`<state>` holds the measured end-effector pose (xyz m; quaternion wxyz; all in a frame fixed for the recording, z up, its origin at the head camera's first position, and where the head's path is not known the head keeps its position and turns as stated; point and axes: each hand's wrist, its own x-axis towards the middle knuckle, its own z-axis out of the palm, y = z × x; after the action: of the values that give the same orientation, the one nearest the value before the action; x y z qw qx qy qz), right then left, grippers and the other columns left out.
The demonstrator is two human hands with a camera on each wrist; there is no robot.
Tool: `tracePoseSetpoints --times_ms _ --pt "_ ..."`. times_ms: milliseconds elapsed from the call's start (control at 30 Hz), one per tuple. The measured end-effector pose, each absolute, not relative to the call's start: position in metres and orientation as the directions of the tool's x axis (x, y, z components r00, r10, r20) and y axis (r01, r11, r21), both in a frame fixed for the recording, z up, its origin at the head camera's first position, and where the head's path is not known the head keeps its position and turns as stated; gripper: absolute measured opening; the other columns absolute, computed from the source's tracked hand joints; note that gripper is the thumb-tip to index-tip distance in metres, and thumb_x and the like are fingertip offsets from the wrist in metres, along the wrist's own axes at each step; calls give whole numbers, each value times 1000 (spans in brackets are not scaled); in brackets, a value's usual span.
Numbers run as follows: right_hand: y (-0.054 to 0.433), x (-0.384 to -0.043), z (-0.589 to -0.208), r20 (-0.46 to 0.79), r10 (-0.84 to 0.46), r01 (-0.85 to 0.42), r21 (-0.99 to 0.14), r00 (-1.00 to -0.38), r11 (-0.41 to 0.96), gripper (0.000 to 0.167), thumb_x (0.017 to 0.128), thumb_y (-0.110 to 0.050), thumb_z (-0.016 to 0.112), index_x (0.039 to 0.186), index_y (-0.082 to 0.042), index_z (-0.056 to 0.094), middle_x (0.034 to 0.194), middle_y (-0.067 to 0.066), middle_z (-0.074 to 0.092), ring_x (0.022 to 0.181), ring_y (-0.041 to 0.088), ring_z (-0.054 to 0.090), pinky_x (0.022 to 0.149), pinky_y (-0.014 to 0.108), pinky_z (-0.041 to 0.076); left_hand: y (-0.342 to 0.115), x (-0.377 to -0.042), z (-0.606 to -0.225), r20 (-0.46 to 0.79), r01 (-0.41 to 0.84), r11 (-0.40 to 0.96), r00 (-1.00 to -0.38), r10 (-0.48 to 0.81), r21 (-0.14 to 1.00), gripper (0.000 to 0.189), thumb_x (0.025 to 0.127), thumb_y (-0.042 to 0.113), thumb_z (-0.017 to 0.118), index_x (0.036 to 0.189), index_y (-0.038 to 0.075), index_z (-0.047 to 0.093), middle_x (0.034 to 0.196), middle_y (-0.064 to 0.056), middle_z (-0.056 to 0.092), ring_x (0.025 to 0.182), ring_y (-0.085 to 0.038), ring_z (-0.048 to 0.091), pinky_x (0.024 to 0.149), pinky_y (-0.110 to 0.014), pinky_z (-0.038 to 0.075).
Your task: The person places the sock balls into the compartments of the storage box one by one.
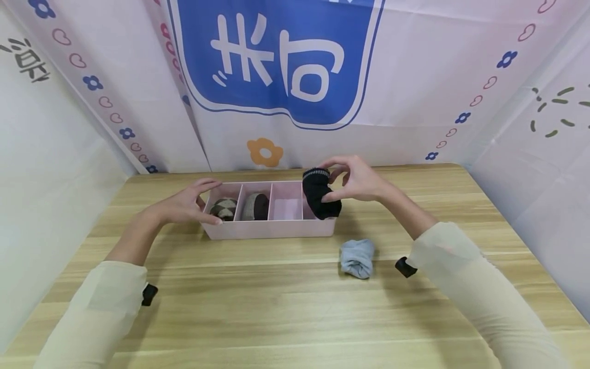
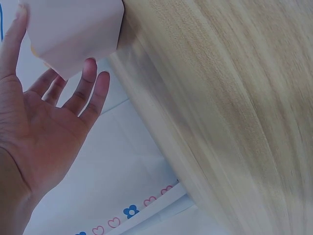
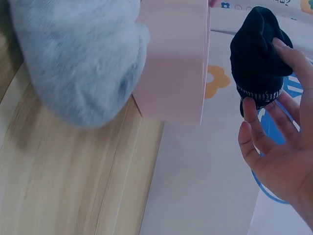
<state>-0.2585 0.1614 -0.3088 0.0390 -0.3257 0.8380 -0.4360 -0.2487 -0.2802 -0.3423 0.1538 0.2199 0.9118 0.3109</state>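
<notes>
A pink divided storage box [image 1: 265, 229] stands toward the back of the wooden table. My left hand [image 1: 188, 202] holds the box's left end, thumb at the front rim and fingers at the back; the left wrist view shows this hand [image 2: 49, 117] around the end wall. Between thumb and fingers, my right hand [image 1: 357, 180] pinches a folded black sock [image 1: 318, 192] over the rightmost compartment. White marks run along the sock's cuff [image 3: 259, 94]. A patterned sock bundle [image 1: 224, 208] fills the leftmost compartment, and a grey-and-dark sock bundle [image 1: 255, 206] the one beside it.
In front of the box's right end lies a folded light blue-grey sock [image 1: 357, 258], large and close in the right wrist view. The third compartment [image 1: 286, 207] shows its bare pink floor. A printed cloth backdrop [image 1: 405, 102] hangs behind the table's back edge.
</notes>
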Motion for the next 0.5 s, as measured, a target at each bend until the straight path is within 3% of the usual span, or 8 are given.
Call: tracePoseSetpoints --times_ms 133,500 --pt "153 -260 -310 215 -591 -509 -767 -777 391 64 72 -11 93 129 0 67 109 17 73 93 39 67 65 29 49 -280 -249 -342 -141 312 715 -856 497 625 104 83 25 88 162 -1 25 166 -26 17 96 -26 61 80 -33 50" --pt "133 -264 -314 194 -593 -496 -769 -782 403 67 71 -11 94 131 -1 66 112 16 73 93 28 68 65 30 50 -281 -248 -342 -140 312 714 -856 497 626 104 83 26 87 162 0 25 166 -25 17 98 -27 61 81 -36 50"
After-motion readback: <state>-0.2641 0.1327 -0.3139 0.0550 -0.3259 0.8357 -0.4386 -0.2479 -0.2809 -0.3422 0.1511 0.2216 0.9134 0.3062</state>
